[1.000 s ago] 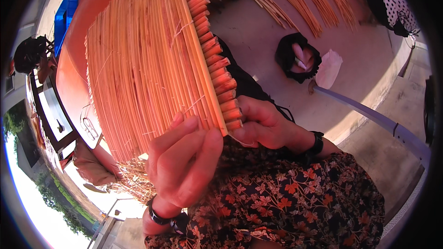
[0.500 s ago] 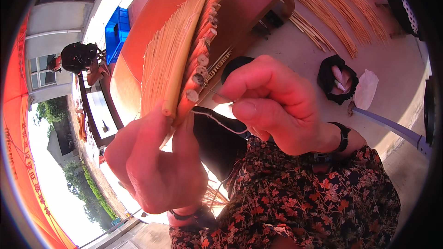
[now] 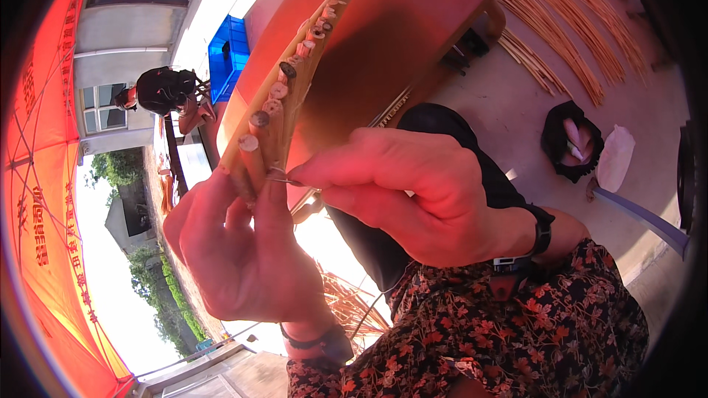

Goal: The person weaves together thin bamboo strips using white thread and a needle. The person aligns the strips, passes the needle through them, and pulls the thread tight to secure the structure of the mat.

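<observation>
My left hand (image 3: 240,258) is closed on the lower corner of a flat panel of straw-coloured stalks (image 3: 304,50), which stands tilted up over the table. Its edge of round cut stalk ends now faces me, and the broad side is mostly hidden. From the right, my right hand (image 3: 420,191) pinches a thin metal needle (image 3: 286,180) between thumb and forefinger. The needle lies against the panel's lower end, beside my left fingertips. How far it has gone in among the stalks I cannot tell.
Beyond the panel is a reddish-brown table (image 3: 398,22) with a blue crate (image 3: 227,59) behind it. Long stalks (image 3: 568,22) lie on the floor at the far right, near an open black bag (image 3: 568,140). Another person (image 3: 166,92) sits at far left.
The panel has turned so its cut ends face me instead of its broad side. My right hand has moved left, bringing the needle to the panel's lower end. The thread loop no longer shows clearly.
</observation>
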{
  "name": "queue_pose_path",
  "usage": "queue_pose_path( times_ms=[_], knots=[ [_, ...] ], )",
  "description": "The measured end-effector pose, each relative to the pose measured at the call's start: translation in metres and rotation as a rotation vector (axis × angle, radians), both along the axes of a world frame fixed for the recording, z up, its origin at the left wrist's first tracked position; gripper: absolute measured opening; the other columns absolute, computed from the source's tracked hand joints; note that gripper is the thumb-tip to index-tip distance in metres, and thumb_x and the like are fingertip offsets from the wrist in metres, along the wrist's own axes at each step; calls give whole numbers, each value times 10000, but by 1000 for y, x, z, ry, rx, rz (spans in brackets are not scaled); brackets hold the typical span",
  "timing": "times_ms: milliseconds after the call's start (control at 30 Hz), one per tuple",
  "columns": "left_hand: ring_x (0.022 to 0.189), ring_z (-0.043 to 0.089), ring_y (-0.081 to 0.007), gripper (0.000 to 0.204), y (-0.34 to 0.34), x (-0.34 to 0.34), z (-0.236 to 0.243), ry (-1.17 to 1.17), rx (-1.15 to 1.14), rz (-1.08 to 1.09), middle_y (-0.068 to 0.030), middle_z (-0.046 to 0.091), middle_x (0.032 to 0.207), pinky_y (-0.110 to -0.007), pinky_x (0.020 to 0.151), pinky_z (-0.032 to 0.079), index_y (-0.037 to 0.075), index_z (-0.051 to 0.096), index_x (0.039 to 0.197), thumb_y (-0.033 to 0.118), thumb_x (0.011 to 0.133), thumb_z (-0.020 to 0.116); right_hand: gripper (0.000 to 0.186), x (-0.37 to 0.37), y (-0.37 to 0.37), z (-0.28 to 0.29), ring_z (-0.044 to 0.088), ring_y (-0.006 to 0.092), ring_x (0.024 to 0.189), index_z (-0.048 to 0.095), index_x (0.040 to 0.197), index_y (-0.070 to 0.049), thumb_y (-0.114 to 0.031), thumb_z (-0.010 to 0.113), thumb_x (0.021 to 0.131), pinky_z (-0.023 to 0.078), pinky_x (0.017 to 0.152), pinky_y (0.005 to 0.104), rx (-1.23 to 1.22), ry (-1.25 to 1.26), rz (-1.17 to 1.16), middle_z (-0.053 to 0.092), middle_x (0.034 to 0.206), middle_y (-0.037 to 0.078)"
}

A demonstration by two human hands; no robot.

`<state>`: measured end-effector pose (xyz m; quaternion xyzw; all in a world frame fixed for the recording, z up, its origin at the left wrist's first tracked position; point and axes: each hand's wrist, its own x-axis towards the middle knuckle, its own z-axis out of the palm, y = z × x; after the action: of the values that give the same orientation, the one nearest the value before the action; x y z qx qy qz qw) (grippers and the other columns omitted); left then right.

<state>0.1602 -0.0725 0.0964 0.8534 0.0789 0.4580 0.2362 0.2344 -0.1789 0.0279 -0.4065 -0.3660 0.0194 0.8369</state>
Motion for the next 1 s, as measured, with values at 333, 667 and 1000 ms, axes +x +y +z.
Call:
queue_pose_path(
  times_ms=[333,667,1000],
  knots=[
    [1050,660,-264,355,2,-5,1,-21,-62,-3,-189,639,1116,-385,927,581,-100,598,1174,-196,833,618,237,-10,7,-2,710,218,908,688,1163,63,60,609,939,541,768,290,17,68,19,732,1051,140],
    [1041,661,-262,364,2,-4,0,-57,-114,-27,-203,644,1123,-381,929,580,-100,591,1178,-201,829,612,235,-11,9,0,711,226,937,693,1157,61,62,621,932,545,790,303,24,54,22,733,1071,151],
    [1035,663,-262,357,0,-3,1,-43,-78,2,-202,648,1125,-376,920,583,-98,593,1177,-192,834,622,221,-9,9,1,699,214,894,701,1137,54,63,627,929,533,760,294,29,66,19,733,1054,144]
  ],
)
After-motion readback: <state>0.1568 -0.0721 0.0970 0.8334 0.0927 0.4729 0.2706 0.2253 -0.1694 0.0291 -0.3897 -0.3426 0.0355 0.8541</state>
